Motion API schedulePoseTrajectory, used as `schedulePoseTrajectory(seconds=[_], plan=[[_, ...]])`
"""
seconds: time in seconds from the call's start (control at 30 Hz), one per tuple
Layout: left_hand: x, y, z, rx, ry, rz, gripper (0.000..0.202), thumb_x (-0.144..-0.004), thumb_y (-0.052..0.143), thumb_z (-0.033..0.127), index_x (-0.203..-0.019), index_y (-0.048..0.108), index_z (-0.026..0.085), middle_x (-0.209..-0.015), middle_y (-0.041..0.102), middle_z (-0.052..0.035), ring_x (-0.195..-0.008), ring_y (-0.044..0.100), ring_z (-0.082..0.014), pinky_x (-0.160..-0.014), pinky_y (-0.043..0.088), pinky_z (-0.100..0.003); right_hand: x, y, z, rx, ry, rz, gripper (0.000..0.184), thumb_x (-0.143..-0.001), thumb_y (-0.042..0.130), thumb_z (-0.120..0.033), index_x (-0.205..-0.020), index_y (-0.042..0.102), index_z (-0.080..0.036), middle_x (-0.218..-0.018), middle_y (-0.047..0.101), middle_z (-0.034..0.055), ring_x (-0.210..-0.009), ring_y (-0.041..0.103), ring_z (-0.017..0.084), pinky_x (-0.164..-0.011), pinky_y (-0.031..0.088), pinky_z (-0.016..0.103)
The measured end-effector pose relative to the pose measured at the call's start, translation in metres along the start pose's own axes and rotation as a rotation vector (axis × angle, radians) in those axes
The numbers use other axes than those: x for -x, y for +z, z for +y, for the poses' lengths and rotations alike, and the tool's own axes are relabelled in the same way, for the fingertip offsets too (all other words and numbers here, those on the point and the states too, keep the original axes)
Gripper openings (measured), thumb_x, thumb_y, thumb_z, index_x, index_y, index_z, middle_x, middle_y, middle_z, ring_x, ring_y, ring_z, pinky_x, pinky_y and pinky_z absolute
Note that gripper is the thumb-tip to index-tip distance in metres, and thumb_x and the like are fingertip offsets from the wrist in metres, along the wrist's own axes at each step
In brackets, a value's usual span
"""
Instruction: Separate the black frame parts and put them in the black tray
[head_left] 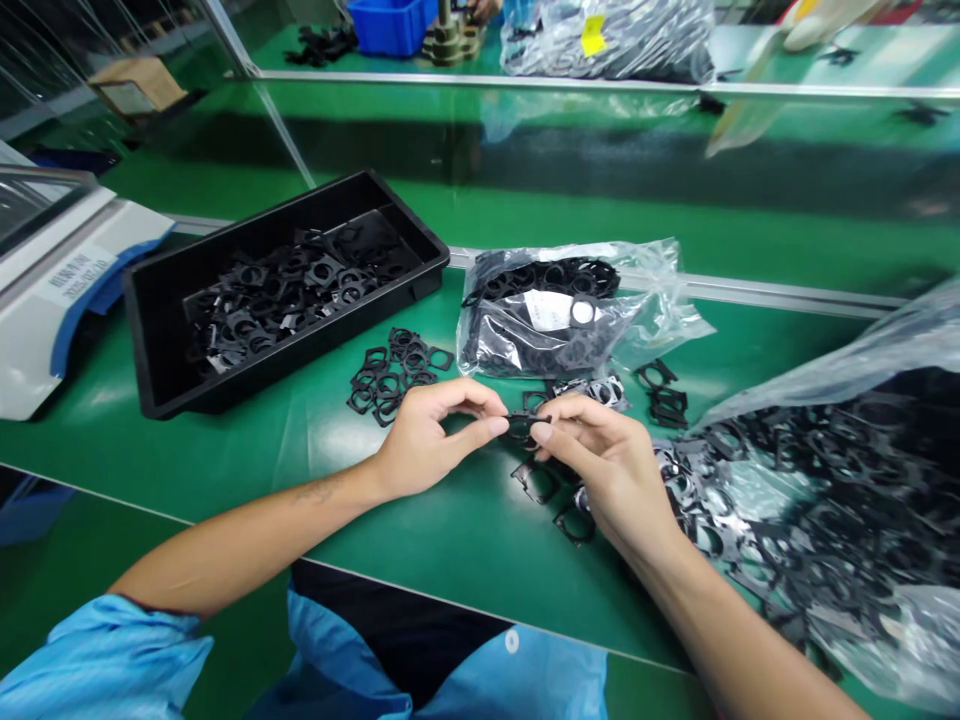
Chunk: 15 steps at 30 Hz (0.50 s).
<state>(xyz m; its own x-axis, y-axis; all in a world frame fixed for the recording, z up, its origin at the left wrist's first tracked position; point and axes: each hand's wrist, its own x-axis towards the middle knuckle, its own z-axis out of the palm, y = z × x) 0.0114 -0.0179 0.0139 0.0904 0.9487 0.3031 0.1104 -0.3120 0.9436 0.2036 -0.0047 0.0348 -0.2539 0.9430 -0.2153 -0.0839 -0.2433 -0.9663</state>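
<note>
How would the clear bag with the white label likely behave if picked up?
The clear bag would probably sag, since it looks thin and wrinkled. The black parts inside would likely shift, being many separate pieces. The bag's glossy surface may feel slippery.

A metal rail (787, 293) borders my glossy green workbench (450, 540), with a second green worktop (892, 72) beyond catching pale light and darkness filling my view's upper-left corner.

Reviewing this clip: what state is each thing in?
Black part: pinched at both ends
Left hand: closed on the part
Right hand: likewise
Black tray: open, part-filled
Loose pile: lying beside the tray
Middle bag: filled, lying down
Big bag: filled, apparently open
</note>
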Motion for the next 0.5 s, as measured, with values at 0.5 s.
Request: schedulePoseTrajectory(seconds=[0.5], plan=[[0.0004, -0.0031, -0.0060, -0.257, 0.284, -0.052, 0.010, -0.093, 0.064, 0.013, -0.101, 0.070, 0.017, -0.095, 0.075, -0.0054, -0.087, 0.072, -0.0140, -0.082, 0.061, -0.026, -0.0014, 0.0001, -0.0037, -0.091, 0.108, 0.033, 0.028, -0.071, 0.086, -0.039, -0.067, 0.069, -0.017, -0.060, 0.063, -0.0015, -0.052, 0.056, 0.010, -0.054, 0.046, 0.023]])
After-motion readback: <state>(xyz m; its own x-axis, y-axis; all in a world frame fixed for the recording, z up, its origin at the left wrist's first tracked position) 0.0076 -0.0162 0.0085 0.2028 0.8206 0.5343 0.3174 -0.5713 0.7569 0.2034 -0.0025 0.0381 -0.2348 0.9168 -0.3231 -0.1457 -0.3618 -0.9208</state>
